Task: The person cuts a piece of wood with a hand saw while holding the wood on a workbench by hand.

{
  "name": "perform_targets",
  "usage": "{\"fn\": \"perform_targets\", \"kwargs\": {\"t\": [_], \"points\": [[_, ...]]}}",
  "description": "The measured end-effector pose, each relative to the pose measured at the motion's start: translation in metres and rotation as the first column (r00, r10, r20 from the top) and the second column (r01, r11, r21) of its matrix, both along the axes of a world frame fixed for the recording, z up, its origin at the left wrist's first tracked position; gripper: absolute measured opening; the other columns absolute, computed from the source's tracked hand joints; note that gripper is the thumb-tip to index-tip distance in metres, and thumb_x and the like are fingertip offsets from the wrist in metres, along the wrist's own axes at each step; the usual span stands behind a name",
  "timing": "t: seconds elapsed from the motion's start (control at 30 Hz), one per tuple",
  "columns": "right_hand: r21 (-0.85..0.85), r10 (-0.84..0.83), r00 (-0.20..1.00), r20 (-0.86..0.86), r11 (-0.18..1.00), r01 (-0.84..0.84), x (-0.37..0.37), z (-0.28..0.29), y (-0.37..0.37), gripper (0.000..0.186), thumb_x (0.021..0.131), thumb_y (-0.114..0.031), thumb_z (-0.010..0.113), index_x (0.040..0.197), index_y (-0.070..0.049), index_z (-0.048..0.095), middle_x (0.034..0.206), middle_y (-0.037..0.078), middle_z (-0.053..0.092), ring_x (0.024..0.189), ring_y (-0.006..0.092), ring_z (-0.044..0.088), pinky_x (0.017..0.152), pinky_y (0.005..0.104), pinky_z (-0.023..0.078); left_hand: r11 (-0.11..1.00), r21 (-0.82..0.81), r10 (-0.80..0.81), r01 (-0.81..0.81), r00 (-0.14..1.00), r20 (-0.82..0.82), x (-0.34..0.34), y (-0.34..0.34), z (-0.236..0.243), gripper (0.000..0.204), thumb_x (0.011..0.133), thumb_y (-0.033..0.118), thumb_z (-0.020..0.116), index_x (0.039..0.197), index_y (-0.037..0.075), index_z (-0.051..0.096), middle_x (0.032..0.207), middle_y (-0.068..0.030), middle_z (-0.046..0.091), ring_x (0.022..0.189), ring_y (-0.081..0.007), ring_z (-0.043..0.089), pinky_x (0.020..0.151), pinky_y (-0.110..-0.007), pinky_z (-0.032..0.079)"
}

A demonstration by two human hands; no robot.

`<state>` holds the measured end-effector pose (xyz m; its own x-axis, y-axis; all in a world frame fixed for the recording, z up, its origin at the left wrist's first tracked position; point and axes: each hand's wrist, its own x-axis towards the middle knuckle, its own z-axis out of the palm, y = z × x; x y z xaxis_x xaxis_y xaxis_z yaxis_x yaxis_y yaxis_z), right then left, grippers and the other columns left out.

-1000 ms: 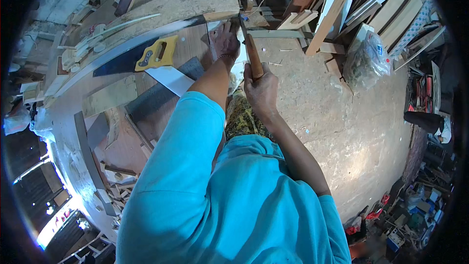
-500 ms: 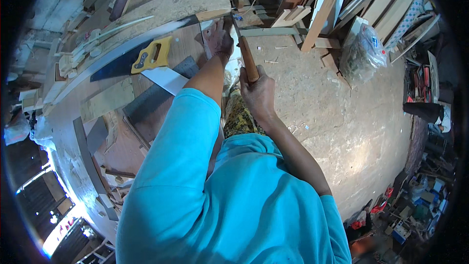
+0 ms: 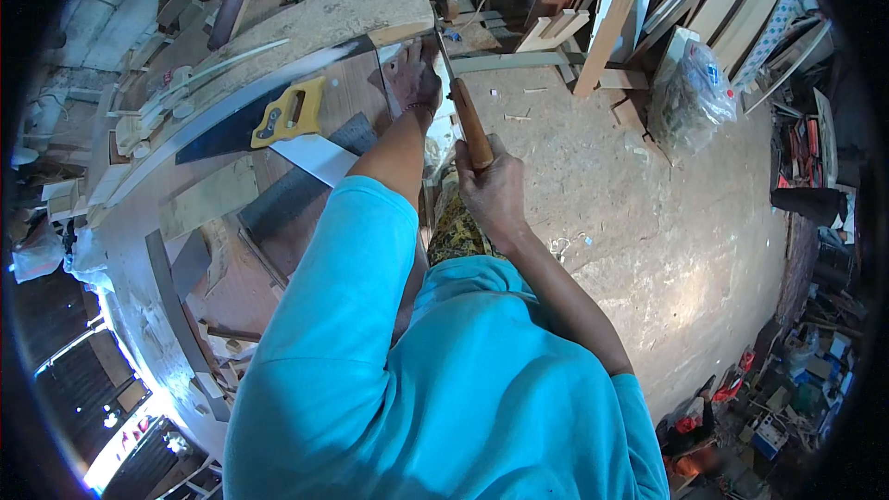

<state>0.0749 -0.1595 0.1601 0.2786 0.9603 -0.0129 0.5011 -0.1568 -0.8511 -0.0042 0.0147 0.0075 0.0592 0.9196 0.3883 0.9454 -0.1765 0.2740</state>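
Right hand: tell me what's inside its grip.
The right hand grips a brown wooden handle; the handle's far stretch and upper face show clearly. The side turned into the palm is covered, so it cannot be seen.

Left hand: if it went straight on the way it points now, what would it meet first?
The left hand would likely meet the near edge of the thick wooden board just ahead of it. Depth is unclear in this one view, so it might pass above that edge.
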Motion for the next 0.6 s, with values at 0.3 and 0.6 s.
{"fn": "perform_targets", "kwargs": {"t": [0.3, 0.6], "points": [[-0.114, 0.074, 0.997, -0.024, 0.991, -0.076, 0.0, 0.008, -0.034, 0.014, 0.079, -0.011, 0.058, 0.08, 0.002, 0.052, 0.051, 0.014, 0.05, 0.047, 0.0146, 0.051, 0.044, 0.0312, 0.04, 0.999, -0.033, -0.019, 0.02, 1.0, 0.017, -0.002, -0.002, -0.001, 0.043, 0.07, 0.01, 0.046, 0.112, 0.018, 0.05, 0.12, 0.0018, 0.045, 0.115, -0.0166, 0.038, 0.091, -0.046, 0.024], [-0.034, -0.026, 0.978, -0.208, 0.999, 0.019, 0.022, 0.002, -0.032, 0.02, 0.075, -0.012, 0.06, 0.086, 0.001, 0.05, 0.058, 0.021, 0.055, 0.055, 0.0353, 0.058, 0.049, 0.0382, 0.044, 0.997, -0.064, -0.053, 0.049, 0.996, -0.065, -0.012, -0.007, -0.003, 0.043, 0.072, 0.01, 0.047, 0.114, 0.018, 0.05, 0.118, 0.0036, 0.045, 0.114, -0.0155, 0.038, 0.09, -0.044, 0.026]]}}
